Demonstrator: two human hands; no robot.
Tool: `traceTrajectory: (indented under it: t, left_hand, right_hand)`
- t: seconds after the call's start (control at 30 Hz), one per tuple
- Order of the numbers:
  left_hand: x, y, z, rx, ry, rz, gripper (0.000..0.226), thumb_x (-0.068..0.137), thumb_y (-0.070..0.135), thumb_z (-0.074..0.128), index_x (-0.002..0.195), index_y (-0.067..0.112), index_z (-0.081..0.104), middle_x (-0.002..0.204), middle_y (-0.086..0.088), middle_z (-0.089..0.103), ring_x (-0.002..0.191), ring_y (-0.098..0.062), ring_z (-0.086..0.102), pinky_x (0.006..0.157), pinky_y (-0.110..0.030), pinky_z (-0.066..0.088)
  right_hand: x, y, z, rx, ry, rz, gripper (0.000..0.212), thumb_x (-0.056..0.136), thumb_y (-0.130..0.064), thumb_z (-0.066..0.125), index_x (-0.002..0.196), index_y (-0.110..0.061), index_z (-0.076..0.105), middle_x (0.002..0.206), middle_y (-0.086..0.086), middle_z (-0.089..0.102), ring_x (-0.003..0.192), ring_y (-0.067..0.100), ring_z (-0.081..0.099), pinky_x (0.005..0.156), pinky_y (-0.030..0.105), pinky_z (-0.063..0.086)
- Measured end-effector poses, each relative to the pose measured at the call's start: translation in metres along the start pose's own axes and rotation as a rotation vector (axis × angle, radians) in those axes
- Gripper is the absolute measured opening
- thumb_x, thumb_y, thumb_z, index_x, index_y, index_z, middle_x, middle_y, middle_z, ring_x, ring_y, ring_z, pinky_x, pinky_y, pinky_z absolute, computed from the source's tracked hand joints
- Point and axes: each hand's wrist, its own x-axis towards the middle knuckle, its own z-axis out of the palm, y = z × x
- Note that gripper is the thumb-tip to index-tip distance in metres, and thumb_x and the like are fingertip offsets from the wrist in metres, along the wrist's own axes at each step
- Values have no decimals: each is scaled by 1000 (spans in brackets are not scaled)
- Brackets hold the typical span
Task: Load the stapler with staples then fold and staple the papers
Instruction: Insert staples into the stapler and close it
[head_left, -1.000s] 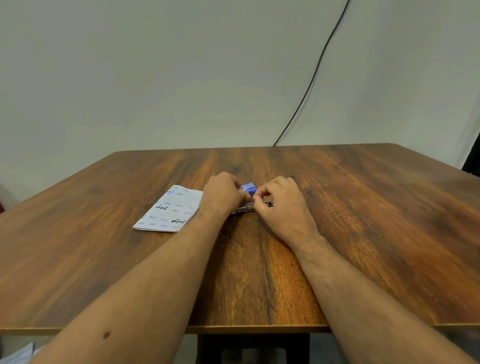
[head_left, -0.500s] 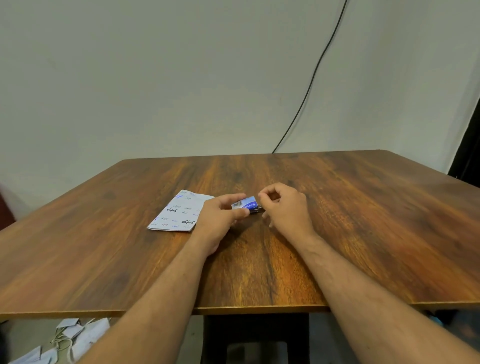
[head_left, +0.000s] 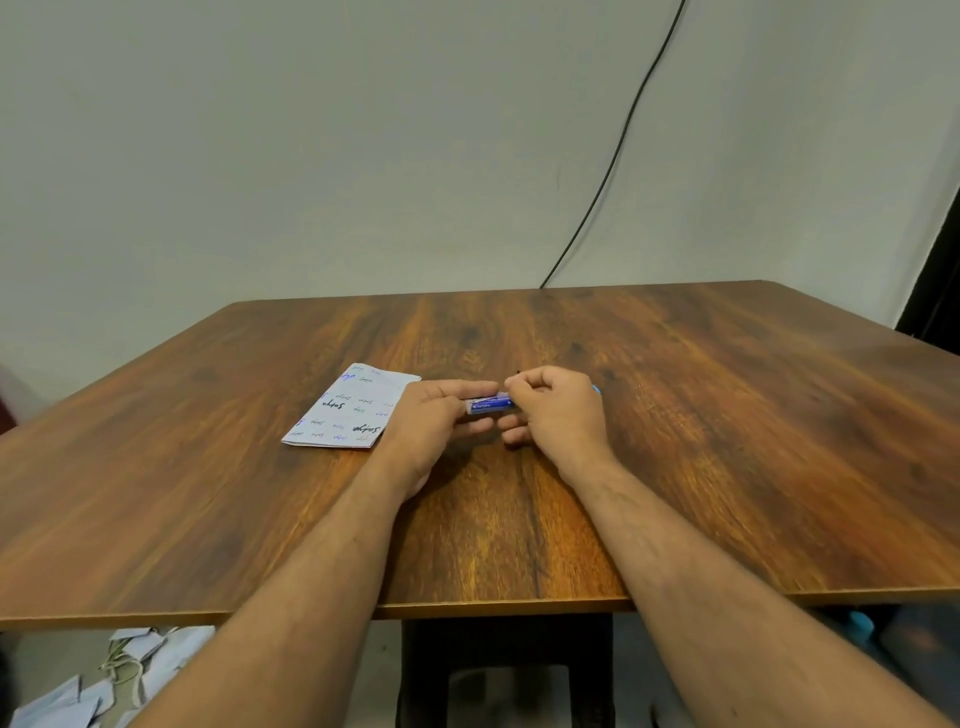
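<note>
Both hands (head_left: 511, 413) on blue stapler (head_left: 488, 403)

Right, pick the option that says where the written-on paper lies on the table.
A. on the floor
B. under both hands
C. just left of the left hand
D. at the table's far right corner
C: the paper lies flat on the table, its right edge beside the left hand.

The broad wooden desk (head_left: 675, 441) is reddish-brown with dark streaked grain running toward its far edge. A folded white paper sheet (head_left: 353, 408) bears scattered blue and black handwriting. The small box-like object (head_left: 488, 404) is bright blue with pale lettering.
</note>
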Motion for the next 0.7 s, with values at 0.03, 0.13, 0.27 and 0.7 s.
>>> traceTrajectory:
  t: [0.03,0.13,0.27,0.7]
  left_hand:
    - [0,-1,0,1,12,9,43,98,-5,43,99,16,80,110,-9,76,102,-23,74,97,-41,56]
    - [4,-5,-3,-11,52,40,36,96,-4,54,97,18,81,106,-7,78,104,-22,73,97,-40,56]
    - [5,-6,-3,-73,86,73,30,93,-6,59,100,14,80,105,-10,78,104,-24,74,94,-39,58]
    - [1,-2,-2,19,143,90,33,96,-4,55,99,15,81,102,-6,78,101,-19,72,89,-34,60]
  right_hand:
    - [0,-1,-1,18,5,8,12,97,-18,64,87,-16,71,73,5,77,58,20,74,60,37,64]
    - [0,-3,-4,108,8,52,12,98,-20,63,96,-12,72,82,9,78,59,17,73,54,29,61]
    - [4,-1,-4,221,-1,84,15,98,-22,64,101,-10,71,82,14,78,56,15,71,49,27,57]
    - [3,-1,-5,222,-60,88,12,93,-17,71,99,-9,77,87,14,79,64,13,71,57,21,59]
